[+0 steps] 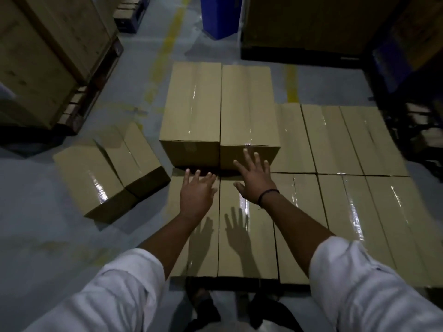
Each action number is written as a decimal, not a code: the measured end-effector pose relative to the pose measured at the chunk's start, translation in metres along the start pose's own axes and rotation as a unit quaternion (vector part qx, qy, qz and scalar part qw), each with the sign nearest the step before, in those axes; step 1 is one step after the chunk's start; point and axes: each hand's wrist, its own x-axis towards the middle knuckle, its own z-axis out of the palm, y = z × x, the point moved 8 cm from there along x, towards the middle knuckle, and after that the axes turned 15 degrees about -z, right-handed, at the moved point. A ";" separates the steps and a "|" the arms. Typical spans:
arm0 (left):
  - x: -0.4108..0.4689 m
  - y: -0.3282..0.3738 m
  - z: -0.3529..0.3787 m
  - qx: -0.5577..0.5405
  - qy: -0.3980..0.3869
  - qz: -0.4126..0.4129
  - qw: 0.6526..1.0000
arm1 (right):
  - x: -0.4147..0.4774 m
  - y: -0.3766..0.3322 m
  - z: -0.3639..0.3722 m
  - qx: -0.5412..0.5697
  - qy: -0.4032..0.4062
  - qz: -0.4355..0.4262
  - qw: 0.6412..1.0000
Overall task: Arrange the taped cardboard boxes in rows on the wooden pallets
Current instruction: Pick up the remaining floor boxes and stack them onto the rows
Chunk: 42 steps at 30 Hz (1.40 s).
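Note:
Several taped cardboard boxes (359, 207) lie flat in two rows in front of me, forming a bottom layer. Two more taped boxes sit side by side on top at the far left: the left upper box (191, 104) and the right upper box (248, 106). My left hand (195, 190) hovers with spread fingers over the lower layer, just before the left upper box. My right hand (255, 178), a dark band on its wrist, has straight fingers against the front face of the right upper box. Neither hand holds anything. The pallet underneath is mostly hidden.
Two loose taped boxes (110, 171) lie askew on the grey floor to the left. A wooden crate on a pallet (48, 51) stands far left, a blue bin (220, 15) at the back, and a dark stacked load (311, 27) at the back right. My feet (239, 307) are at the layer's near edge.

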 end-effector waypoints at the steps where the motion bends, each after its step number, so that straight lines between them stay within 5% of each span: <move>1: -0.015 -0.007 -0.008 -0.013 0.008 0.001 1.000 | -0.007 -0.012 0.000 0.004 0.002 0.002 1.000; 9: -0.085 -0.069 -0.045 -0.111 0.041 -0.058 0.991 | -0.041 -0.103 0.007 0.023 0.016 0.000 1.000; 29: -0.226 -0.165 -0.100 -0.131 0.112 -0.169 0.970 | -0.113 -0.239 0.014 0.030 0.043 -0.096 0.994; 42: -0.230 -0.352 -0.107 -0.138 0.101 -0.227 0.959 | -0.015 -0.379 0.036 0.042 0.031 -0.136 0.989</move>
